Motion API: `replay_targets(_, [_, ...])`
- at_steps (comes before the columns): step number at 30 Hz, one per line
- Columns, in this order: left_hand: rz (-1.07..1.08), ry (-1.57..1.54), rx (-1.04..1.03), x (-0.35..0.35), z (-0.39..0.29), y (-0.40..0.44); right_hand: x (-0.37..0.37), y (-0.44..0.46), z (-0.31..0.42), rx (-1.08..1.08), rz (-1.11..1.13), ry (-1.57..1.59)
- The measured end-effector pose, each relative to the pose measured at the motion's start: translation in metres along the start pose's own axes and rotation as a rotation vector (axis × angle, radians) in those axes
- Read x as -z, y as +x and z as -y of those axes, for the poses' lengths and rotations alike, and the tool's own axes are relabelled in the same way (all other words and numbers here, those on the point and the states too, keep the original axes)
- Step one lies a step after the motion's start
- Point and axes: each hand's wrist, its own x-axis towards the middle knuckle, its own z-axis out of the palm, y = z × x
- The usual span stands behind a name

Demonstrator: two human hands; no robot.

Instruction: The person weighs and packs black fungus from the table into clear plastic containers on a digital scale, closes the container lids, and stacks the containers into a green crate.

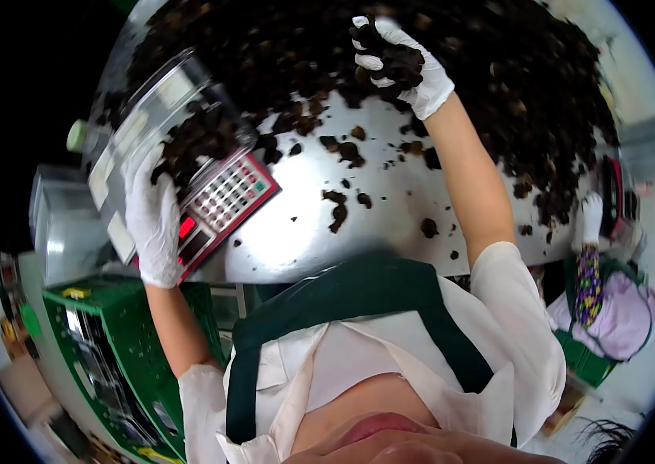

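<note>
My left hand (149,220), in a white glove, lies at the near left edge of a clear plastic container (223,104) that holds some dark, dried pieces (200,143). Its fingertips are partly hidden by the container and the pieces. The container rests on a red scale (227,197) with a keypad and a lit red display. My right hand (401,66), also gloved in white, is closed around a clump of dark pieces (397,68) above the big pile (281,39).
Loose dark pieces lie scattered over the metal table (265,243). Clear containers (64,220) stand at the left, above a green crate (126,348). At the right a co-worker (613,309) with a gloved hand is beside another red scale (613,197).
</note>
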Motion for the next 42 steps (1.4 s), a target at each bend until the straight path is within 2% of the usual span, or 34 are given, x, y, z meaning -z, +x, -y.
replay_targets(2, [-0.016, 0.01, 0.025, 0.006, 0.006, -0.001, -0.023, 0.034, -0.014, 0.017, -0.025, -0.142])
replay_targets(3, [-0.054, -0.013, 0.047, 0.009, 0.005, -0.002, -0.05, 0.053, -0.027, 0.094, -0.009, -0.161])
replay_targets(4, [-0.091, -0.04, 0.065, 0.011, 0.006, -0.002, -0.079, 0.063, -0.023, -0.15, -0.038, -0.381])
replay_targets(5, [-0.128, -0.071, 0.088, 0.011, 0.012, -0.002, -0.112, 0.073, -0.032, -0.124, -0.008, -0.477])
replay_targets(6, [-0.179, -0.233, 0.146, 0.011, 0.005, -0.003, -0.139, 0.085, -0.045, -0.088, 0.017, -0.576])
replay_targets(7, [-0.186, -0.19, 0.127, 0.013, 0.008, -0.003, -0.151, 0.099, -0.056, 0.023, 0.099, -0.965])
replay_targets(8, [-0.187, -0.15, 0.106, 0.015, 0.01, -0.003, -0.159, 0.108, -0.078, 0.162, 0.219, -1.091])
replay_targets(10, [-0.134, -0.428, 0.212, 0.013, 0.004, -0.003, -0.156, 0.129, -0.119, 0.434, 0.399, -1.39])
replay_targets(12, [-0.082, -0.478, 0.128, 0.007, 0.007, 0.0, -0.174, 0.116, -0.133, 0.358, 0.559, -1.951])
replay_targets(13, [-0.05, -0.365, 0.16, 0.007, 0.009, 0.0, -0.175, 0.114, -0.142, 0.326, 0.625, -2.082])
replay_targets(14, [-0.047, -0.397, 0.124, 0.001, 0.017, 0.002, -0.175, 0.114, -0.145, 0.342, 0.685, -2.085])
replay_targets(16, [-0.031, -0.185, 0.133, 0.002, 0.022, -0.002, -0.173, 0.109, -0.137, 0.368, 0.605, -2.0])
replay_targets(17, [-0.029, -0.193, 0.148, 0.001, 0.024, -0.001, -0.175, 0.112, -0.125, 0.325, 0.612, -1.885])
replay_targets(18, [-0.026, -0.203, 0.162, 0.001, 0.022, 0.0, -0.17, 0.119, -0.116, 0.478, 0.631, -1.695])
replay_targets(20, [-0.052, -0.017, 0.171, 0.002, 0.014, 0.0, -0.164, 0.13, -0.104, 0.37, 0.451, -1.507])
replay_targets(21, [-0.045, -0.059, 0.209, 0.003, 0.01, 0.001, -0.161, 0.136, -0.104, 0.405, 0.359, -1.446])
replay_targets(22, [-0.037, -0.1, 0.245, 0.004, 0.005, 0.003, -0.134, 0.157, -0.116, 0.729, 0.37, -1.358])
replay_targets(24, [-0.037, -0.064, 0.17, 0.004, 0.008, 0.006, -0.133, 0.146, -0.108, 0.469, 0.324, -1.482])
replay_targets(26, [-0.029, -0.006, 0.056, 0.004, 0.002, 0.014, -0.137, 0.131, -0.114, 0.422, 0.134, -1.414])
replay_targets(27, [0.009, 0.028, 0.009, 0.004, -0.003, 0.021, -0.133, 0.129, -0.121, 0.529, 0.116, -1.45])
replay_targets(28, [0.047, 0.056, -0.043, 0.002, -0.006, 0.027, -0.136, 0.118, -0.122, 0.411, 0.106, -1.548])
replay_targets(29, [0.089, 0.105, -0.088, -0.002, -0.007, 0.034, -0.122, 0.122, -0.137, 0.385, 0.142, -1.658])
replay_targets(30, [0.132, 0.138, -0.116, -0.006, -0.009, 0.042, -0.111, 0.122, -0.149, 0.431, 0.194, -1.55])
replay_targets(32, [0.271, 0.024, 0.036, -0.008, -0.01, 0.046, -0.108, 0.108, -0.135, 0.448, 0.12, -1.444])
replay_targets(33, [0.304, 0.121, -0.151, -0.006, -0.006, 0.049, -0.104, 0.102, -0.122, 0.517, 0.033, -1.402])
replay_targets(34, [0.281, 0.275, -0.21, -0.005, -0.009, 0.046, -0.099, 0.093, -0.103, 0.492, -0.04, -1.342])
replay_targets(36, [0.279, 0.204, -0.072, -0.007, -0.008, 0.043, -0.054, 0.092, -0.067, 0.615, -0.167, -1.688])
replay_targets(38, [0.26, 0.212, -0.091, -0.011, -0.002, 0.042, -0.01, 0.085, -0.027, 0.73, -0.477, -2.202])
replay_targets(40, [0.242, 0.227, -0.099, -0.01, -0.004, 0.041, 0.036, 0.079, 0.005, 0.57, -0.796, -2.467])
replay_targets(42, [0.247, 0.168, -0.094, -0.009, -0.01, 0.042, 0.048, 0.071, 0.028, 0.159, -0.759, -2.326])
